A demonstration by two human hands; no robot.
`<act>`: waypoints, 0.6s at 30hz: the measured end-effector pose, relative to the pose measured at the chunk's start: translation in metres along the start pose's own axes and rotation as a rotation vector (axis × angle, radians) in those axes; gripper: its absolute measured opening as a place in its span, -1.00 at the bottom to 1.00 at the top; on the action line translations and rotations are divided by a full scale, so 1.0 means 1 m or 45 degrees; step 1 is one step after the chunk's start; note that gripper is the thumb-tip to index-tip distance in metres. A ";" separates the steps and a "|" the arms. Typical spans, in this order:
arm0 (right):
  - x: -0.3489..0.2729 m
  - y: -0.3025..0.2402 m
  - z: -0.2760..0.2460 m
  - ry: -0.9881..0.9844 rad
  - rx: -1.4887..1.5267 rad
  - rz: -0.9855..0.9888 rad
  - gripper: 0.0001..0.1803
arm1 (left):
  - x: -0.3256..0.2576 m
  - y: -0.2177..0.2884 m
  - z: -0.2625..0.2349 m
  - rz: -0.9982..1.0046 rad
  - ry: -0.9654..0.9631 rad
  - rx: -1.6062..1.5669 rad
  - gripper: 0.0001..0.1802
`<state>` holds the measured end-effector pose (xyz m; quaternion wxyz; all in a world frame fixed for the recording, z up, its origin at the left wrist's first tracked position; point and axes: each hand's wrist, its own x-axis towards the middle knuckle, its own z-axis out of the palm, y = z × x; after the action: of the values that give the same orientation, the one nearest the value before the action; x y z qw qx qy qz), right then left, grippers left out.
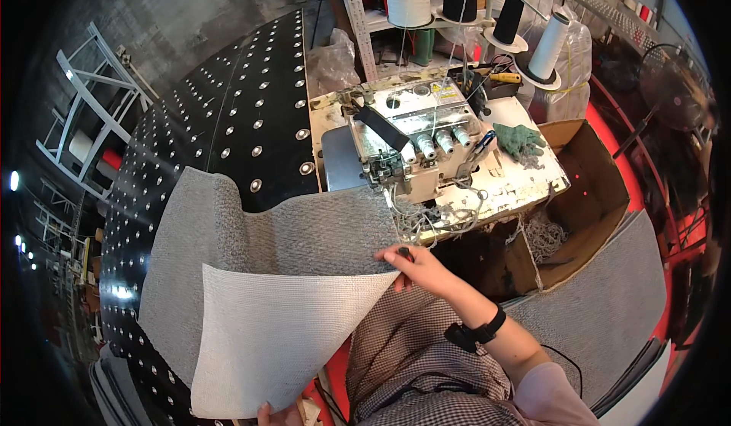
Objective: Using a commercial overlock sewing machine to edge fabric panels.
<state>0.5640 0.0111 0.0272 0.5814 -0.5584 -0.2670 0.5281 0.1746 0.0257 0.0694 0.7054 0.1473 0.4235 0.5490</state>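
A grey carpet piece (312, 232) lies partly on the black table at left and hangs over its near side. Its near part is folded over, so the white woven backing (282, 335) faces up. My right hand (417, 268) pinches the carpet's corner beside the sewing machine; a small dark object, whose kind I cannot make out, shows between the fingers. At the lower edge my left hand (280, 415) grips the backing's near edge, partly cut off by the frame. The overlock sewing machine (419, 133) stands just beyond, with the carpet's far edge near its left side.
Thread cones (550, 49) stand on a rack behind the machine. A green glove (520, 143) and a yellow-handled tool (505, 78) lie on the machine table. At right are an open cardboard box (601, 190) with thread scraps and stacked grey carpet pieces (601, 312). Metal discs stud the black table (236, 140).
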 end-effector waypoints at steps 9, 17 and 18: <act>-0.043 0.009 0.007 -0.236 0.151 0.076 -0.65 | 0.053 -0.005 0.007 0.567 -0.158 0.398 -0.42; -0.051 0.016 0.009 -0.313 0.191 0.087 -0.64 | 0.081 -0.005 0.051 0.271 -0.020 -0.199 -0.33; -0.053 0.016 0.009 -0.290 0.193 0.080 -0.63 | 0.083 0.001 0.053 0.264 -0.022 -0.198 -0.33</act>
<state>0.5351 -0.0372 0.0293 0.5708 -0.4574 -0.2731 0.6247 0.2175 0.1145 0.0660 0.6577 0.1400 0.3561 0.6489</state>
